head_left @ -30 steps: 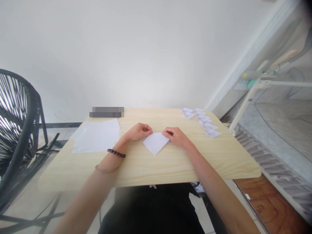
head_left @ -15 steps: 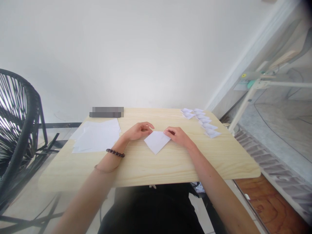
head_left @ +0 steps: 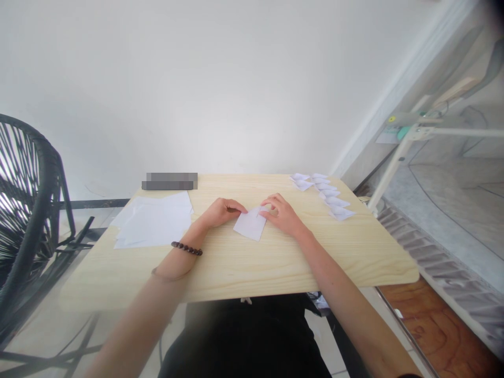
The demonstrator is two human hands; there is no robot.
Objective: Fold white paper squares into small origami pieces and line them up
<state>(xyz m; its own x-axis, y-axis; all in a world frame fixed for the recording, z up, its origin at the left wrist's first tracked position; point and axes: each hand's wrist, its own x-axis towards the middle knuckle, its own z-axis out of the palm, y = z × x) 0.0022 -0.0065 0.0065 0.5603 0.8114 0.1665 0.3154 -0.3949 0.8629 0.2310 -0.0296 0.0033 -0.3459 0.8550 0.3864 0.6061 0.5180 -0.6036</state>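
Note:
A small folded piece of white paper (head_left: 250, 224) lies at the middle of the wooden table, turned at a slant. My left hand (head_left: 223, 212), with a dark bead bracelet on its wrist, pinches the paper's upper left corner between thumb and fingers. On the other side my right hand (head_left: 280, 212) has thumb and forefinger closed on the upper right edge, where a small flap shows. The fold's inner layers are hidden.
Loose white sheets (head_left: 155, 220) are piled on the table's left. Several folded paper pieces (head_left: 331, 202) stand in two rows at the back right. A blurred dark object (head_left: 169, 182) rests at the back left. A black woven chair (head_left: 35, 210) is left of the table (head_left: 275, 273).
The folded paper has turned a little, its lower corner moving right. My left fingers have come down onto its corner, and my right fingers have shifted along the upper edge.

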